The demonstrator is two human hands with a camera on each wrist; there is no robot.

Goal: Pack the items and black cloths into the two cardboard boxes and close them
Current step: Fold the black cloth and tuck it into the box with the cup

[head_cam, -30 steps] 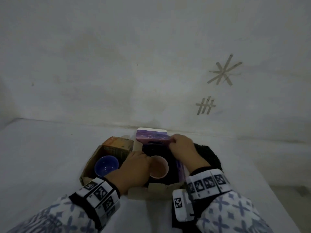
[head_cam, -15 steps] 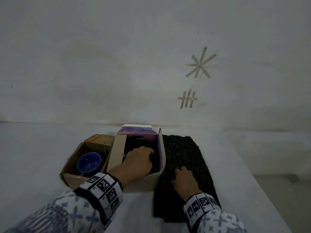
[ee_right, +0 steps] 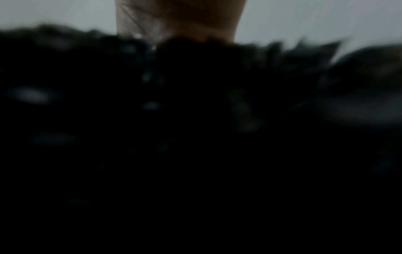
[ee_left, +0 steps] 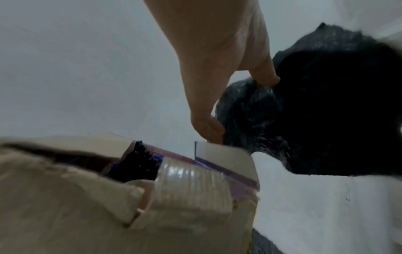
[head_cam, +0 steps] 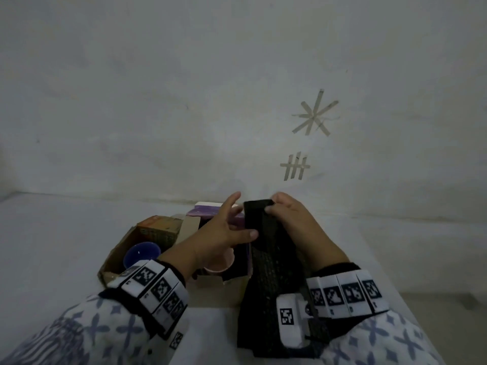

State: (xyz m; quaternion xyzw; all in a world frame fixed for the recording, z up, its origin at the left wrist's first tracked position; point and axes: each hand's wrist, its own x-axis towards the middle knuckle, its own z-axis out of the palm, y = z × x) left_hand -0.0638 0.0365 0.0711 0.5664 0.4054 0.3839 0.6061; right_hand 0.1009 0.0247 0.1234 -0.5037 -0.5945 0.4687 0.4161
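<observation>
My right hand [head_cam: 279, 206] grips the top edge of a black cloth [head_cam: 274, 272] and holds it up over the right side of the right cardboard box [head_cam: 216, 293]. The cloth hangs down across my right wrist. My left hand [head_cam: 237, 219] is above that box, fingers spread, its thumb touching the cloth's left edge. A pink cup [head_cam: 221, 263] and a purple box [head_cam: 208, 212] sit inside. The left cardboard box [head_cam: 113, 259] holds a blue bowl [head_cam: 142, 252] and an orange-brown carton [head_cam: 160, 227]. The right wrist view is mostly dark cloth [ee_right: 195, 137].
Both boxes stand open on a white table [head_cam: 66, 246] close to a white wall with tape marks [head_cam: 313, 114]. The table's right edge [head_cam: 411, 293] runs just beyond my right wrist. Bare table lies to the left of the boxes.
My right hand has picked the black cloth up off the table beside the box. My left hand has come up out of the right box to the cloth, uncovering the pink cup.
</observation>
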